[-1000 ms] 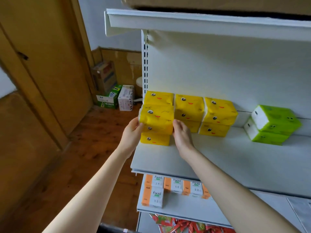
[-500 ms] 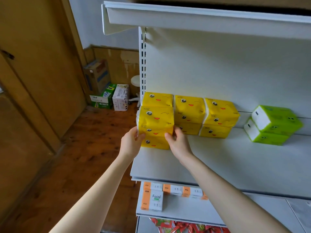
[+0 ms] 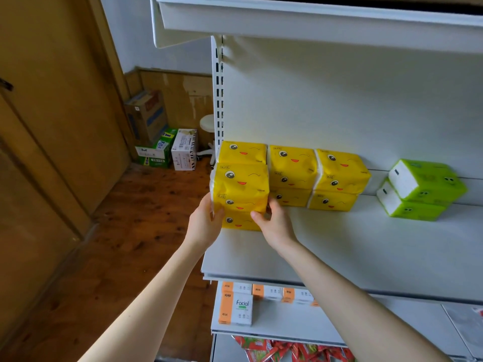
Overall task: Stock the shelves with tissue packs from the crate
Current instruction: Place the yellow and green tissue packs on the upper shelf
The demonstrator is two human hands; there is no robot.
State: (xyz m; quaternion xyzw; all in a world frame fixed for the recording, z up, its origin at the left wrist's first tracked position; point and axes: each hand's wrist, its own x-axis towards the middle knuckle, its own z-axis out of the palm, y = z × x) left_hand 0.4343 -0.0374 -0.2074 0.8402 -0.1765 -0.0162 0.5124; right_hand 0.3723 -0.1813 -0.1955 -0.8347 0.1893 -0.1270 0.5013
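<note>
Left hand point(image 3: 206, 223) and right hand point(image 3: 277, 227) pinch opposite sides of front yellow tissue packs point(image 3: 241, 190), thumbs in front; packs between both grips, on shelf point(image 3: 339, 246)

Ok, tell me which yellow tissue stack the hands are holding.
The front left stack, standing nearer the shelf edge than the three stacks against the back wall. The left hand and right hand grip its sides.

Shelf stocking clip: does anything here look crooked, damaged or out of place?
The two green packs at the right sit askew, turned at an angle to the back wall, the upper one offset from the lower. The front yellow stack, held by the left hand and right hand, looks straight. No damage shows.
</note>
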